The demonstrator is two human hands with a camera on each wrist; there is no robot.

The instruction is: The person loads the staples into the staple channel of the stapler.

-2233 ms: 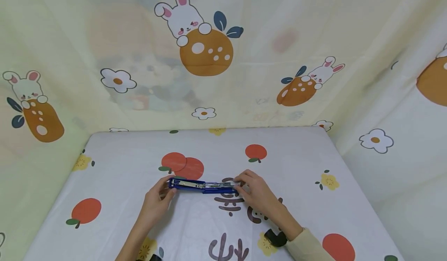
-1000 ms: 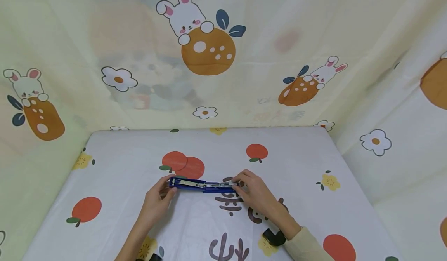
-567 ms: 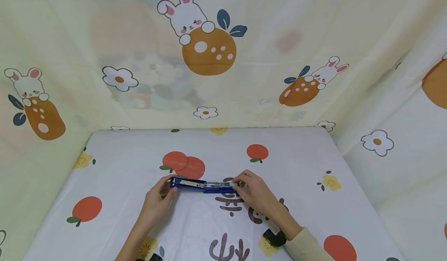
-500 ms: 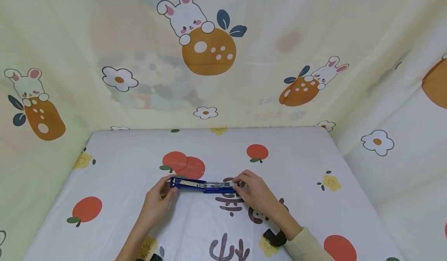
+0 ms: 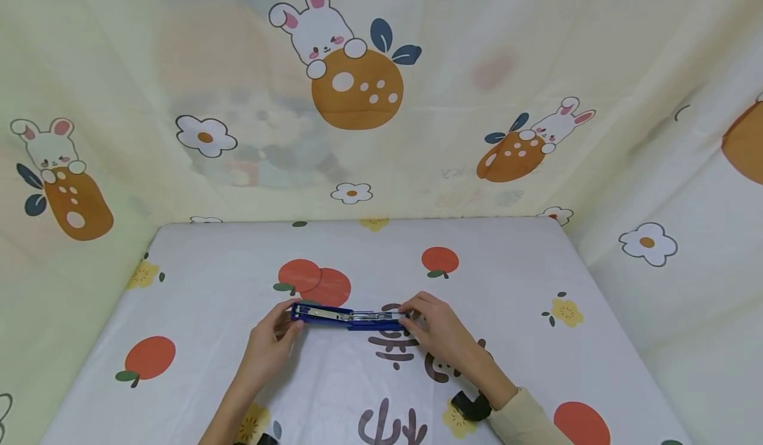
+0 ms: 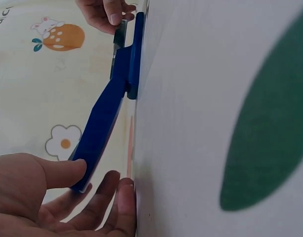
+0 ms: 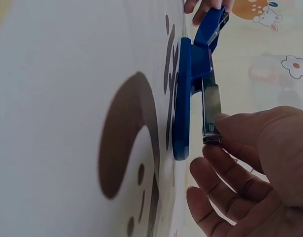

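Observation:
A blue stapler point(image 5: 348, 318) lies swung open on the table, its metal insides facing up in the head view. My left hand point(image 5: 271, 342) holds the end of its blue top cover between thumb and fingers. That cover point(image 6: 102, 123) slants up off the table in the left wrist view. At the other end, my right hand point(image 5: 438, 329) pinches the tip of the metal staple magazine point(image 7: 211, 111) with thumb and fingertips. A gap parts the magazine from the blue base point(image 7: 182, 98), which sits flat on the table. Whether staples are inside cannot be made out.
A white cloth printed with fruit and flowers covers the table point(image 5: 507, 286). Behind it and at both sides hang pale curtains point(image 5: 441, 167) with rabbit prints. A black band point(image 5: 471, 406) is on the right wrist.

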